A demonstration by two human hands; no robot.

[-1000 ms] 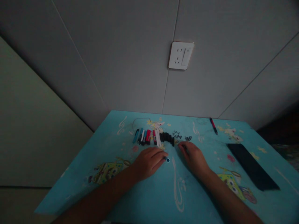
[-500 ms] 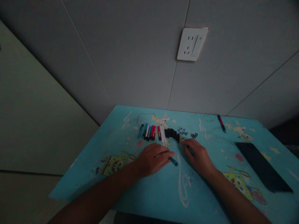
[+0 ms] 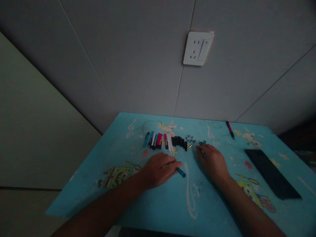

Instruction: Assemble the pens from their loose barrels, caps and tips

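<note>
My left hand (image 3: 161, 169) is closed around a blue marker barrel (image 3: 181, 172), whose end sticks out past the fingertips toward the right. My right hand (image 3: 213, 161) rests low over the table, thumb and fingers curled together. A dark bluish bit shows between those fingers, too hidden to name. Just left of its fingertips lies a small shiny piece (image 3: 190, 146), beside a curved row of black caps (image 3: 179, 142). Small dark pointed pieces (image 3: 190, 138) are scattered behind, and a second cluster of dark bits (image 3: 202, 143) lies close to my right fingers.
Blue markers (image 3: 146, 140), red marker parts (image 3: 159, 141) and white sticks (image 3: 170, 141) lie lined up on the blue cartoon-printed table (image 3: 158, 204). A red and black pen (image 3: 230, 129) is at the back right, a dark flat strip (image 3: 271, 172) at the right. A wall socket (image 3: 198, 48) is above.
My right hand has drawn away from the end of the black row toward the right, and the small shiny piece there now shows plainly. My left hand keeps hold of the blue marker barrel.
</note>
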